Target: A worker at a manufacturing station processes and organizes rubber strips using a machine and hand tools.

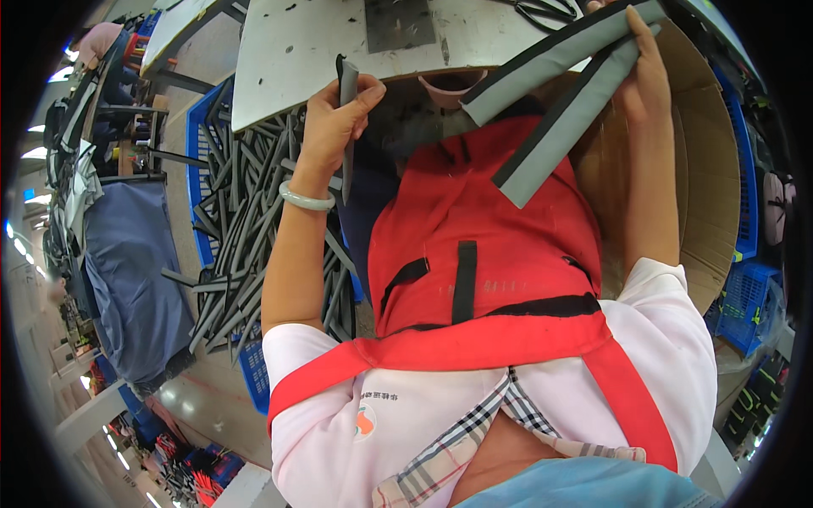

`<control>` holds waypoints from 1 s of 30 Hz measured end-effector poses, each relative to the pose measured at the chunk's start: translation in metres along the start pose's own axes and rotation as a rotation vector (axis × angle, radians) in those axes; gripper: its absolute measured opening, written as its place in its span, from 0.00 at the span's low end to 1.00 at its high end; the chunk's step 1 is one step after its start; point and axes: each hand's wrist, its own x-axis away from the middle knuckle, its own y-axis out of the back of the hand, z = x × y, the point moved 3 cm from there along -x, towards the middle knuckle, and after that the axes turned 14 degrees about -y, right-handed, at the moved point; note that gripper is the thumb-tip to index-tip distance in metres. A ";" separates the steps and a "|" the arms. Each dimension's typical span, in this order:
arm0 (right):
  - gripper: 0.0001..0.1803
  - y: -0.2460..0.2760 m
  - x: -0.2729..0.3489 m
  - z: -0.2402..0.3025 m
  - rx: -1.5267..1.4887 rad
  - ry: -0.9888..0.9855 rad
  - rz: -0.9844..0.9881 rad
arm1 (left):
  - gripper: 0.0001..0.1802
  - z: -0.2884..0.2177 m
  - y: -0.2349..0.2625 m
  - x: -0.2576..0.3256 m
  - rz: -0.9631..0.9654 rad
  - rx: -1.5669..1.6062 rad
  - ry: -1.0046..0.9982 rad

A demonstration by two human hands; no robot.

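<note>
While the head view looks down past a red apron [491, 203], the left hand [345, 108] grips a narrow gray-and-black strip [348, 78] by the white surface [309, 46]. At right, the right hand [644, 72] grasps two wider strips [566, 118] near their far ends. A heap of strips [250, 182] fills a blue basket [196, 152] at left. They look light, soft and bendable; pinching near one end should suit.
</note>
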 end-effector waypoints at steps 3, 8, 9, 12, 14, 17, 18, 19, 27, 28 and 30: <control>0.15 0.006 -0.002 -0.021 -0.040 -0.092 -0.026 | 0.11 -0.001 -0.007 0.009 0.016 -0.022 0.015; 0.14 0.010 -0.008 -0.035 -0.063 -0.138 -0.043 | 0.10 -0.002 -0.010 0.013 0.047 -0.036 0.016; 0.13 0.009 -0.009 -0.035 -0.060 -0.130 -0.067 | 0.11 -0.002 -0.011 0.013 0.056 -0.037 0.010; 0.13 0.008 -0.013 -0.042 -0.096 -0.150 -0.066 | 0.11 0.001 -0.009 0.018 0.060 -0.027 0.002; 0.12 0.018 -0.024 -0.040 -0.140 -0.159 -0.040 | 0.12 0.004 -0.008 0.018 0.073 -0.039 -0.001; 0.16 0.039 -0.051 -0.042 -0.285 -0.171 0.287 | 0.11 0.013 -0.009 0.018 0.062 -0.043 0.014; 0.14 0.045 -0.058 -0.045 -0.376 -0.195 0.265 | 0.11 0.016 -0.009 0.019 0.058 -0.037 0.018; 0.14 0.045 -0.064 -0.048 -0.410 -0.188 0.276 | 0.11 0.022 -0.007 0.020 0.051 -0.049 0.034; 0.13 0.042 -0.093 -0.064 -0.592 -0.199 0.268 | 0.11 0.035 -0.009 0.028 0.041 -0.029 0.089; 0.13 0.044 -0.096 -0.063 -0.570 -0.189 0.270 | 0.11 0.036 -0.010 0.028 0.048 -0.037 0.088; 0.13 0.051 -0.100 -0.062 -0.521 -0.171 0.272 | 0.11 0.038 -0.012 0.029 0.049 -0.019 0.084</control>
